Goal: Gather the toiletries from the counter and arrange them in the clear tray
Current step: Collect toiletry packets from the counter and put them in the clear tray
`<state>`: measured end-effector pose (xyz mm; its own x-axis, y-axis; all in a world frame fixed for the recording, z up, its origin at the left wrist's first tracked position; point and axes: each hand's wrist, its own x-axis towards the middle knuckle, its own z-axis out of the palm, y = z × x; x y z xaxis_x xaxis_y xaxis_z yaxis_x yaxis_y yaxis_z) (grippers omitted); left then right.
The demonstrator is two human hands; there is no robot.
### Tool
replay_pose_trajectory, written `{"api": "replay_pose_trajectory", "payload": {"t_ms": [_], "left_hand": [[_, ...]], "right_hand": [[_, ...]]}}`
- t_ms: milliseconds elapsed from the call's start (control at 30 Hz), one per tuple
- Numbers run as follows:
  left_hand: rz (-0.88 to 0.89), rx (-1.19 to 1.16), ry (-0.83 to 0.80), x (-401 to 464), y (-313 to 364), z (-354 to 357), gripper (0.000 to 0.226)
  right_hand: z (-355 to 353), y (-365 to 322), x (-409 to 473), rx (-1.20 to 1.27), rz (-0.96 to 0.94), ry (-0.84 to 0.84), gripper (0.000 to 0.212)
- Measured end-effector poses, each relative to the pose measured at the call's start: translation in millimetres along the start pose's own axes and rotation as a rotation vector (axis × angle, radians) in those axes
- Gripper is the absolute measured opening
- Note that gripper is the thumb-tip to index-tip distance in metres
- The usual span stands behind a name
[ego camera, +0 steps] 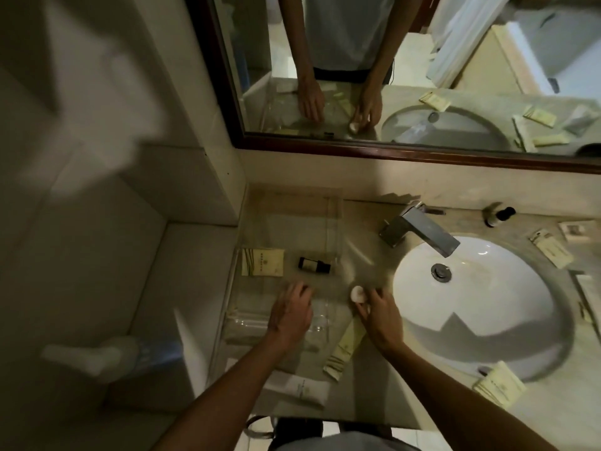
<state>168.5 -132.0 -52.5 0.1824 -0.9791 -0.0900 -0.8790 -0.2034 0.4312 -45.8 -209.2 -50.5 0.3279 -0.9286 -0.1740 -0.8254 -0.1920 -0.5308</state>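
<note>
Hands: left (290,312) flat, fingers straight, in clear tray (335,222) | right (379,312) pinching white cap (357,292)

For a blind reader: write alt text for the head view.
At a bathroom counter, the right hand holds a small white item beside a clear tray containing a packet and dark bottle; the left hand rests in the tray.

You have one clear tray (335,222), two dark bottles (314,264) (499,216), one white tube (297,389), one round white item (357,293), several cream sachets (262,262) across the counter (364,242).
</note>
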Motion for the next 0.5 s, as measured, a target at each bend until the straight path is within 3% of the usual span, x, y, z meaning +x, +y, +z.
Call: {"api": "replay_pose_trajectory", "payload": {"t_ms": [133,200,333,433,500], "left_hand": [[-0.026,0.003,-0.051,14.1,-5.6,-8.2,0.032],[-0.051,-0.019,-0.043,16.9,-10.3,-13.5,0.034],[-0.164,-0.116,-0.012,6.7,-19.5,-12.9,0.034],[-0.21,-0.23,-0.02,-7.1,-19.9,-9.3,0.031],[-0.194,-0.268,-0.072,-12.2,-17.7,-5.3,0.033]], "right_hand": [[-6.9,-2.9,-9.1,0.086,0.047,0.076,0.035],[-8.8,-12.8,-9.9,0.089,-0.078,0.085,0.039],[-8.0,-53.4,8.2,-0.247,-0.42,-0.147,0.05],[-1.6,-74.7,22.2,-0.483,-0.495,-0.349,0.056],[-3.8,-78.4,24.9,-0.509,-0.453,-0.4,0.058]]}}
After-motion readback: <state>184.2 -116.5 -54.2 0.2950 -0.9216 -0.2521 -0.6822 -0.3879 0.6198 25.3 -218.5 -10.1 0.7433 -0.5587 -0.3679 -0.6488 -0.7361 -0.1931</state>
